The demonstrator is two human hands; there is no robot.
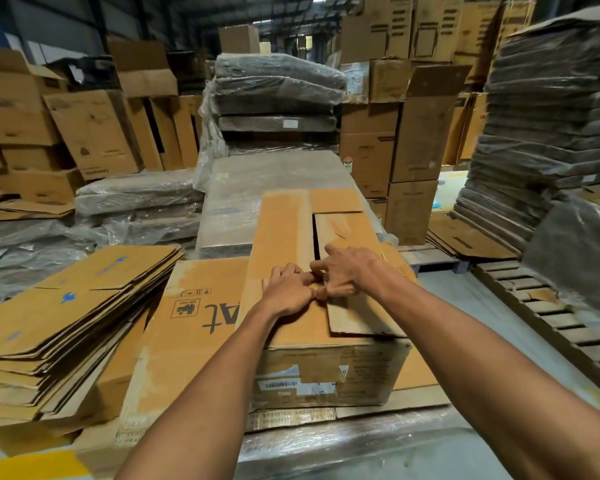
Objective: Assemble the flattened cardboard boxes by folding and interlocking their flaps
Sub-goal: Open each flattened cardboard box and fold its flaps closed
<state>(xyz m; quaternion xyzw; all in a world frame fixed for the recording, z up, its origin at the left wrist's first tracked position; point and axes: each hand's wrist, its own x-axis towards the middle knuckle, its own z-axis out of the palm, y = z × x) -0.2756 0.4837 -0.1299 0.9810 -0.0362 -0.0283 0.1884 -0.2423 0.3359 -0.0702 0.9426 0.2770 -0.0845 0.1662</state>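
A brown cardboard box (326, 372) stands upright in front of me on a flat printed sheet (187, 317). Its long left flap (281, 230) lies folded over the top, and the right flap (347, 233) lies beside it with a dark gap between them. A short near flap (364, 317) sits at the right front. My left hand (286, 292) has its fingers curled at the edge of the left flap. My right hand (347, 271) hooks its fingers into the seam where the flaps meet. The two hands touch at the thumbs.
A pile of flattened boxes (66, 323) lies at my left. Plastic-wrapped bundles of cardboard (278, 95) stand behind the box, and a taller wrapped stack (548, 109) rises at the right. Wooden pallets (548, 320) lie on the floor at the right. Assembled cartons (420, 140) line the back.
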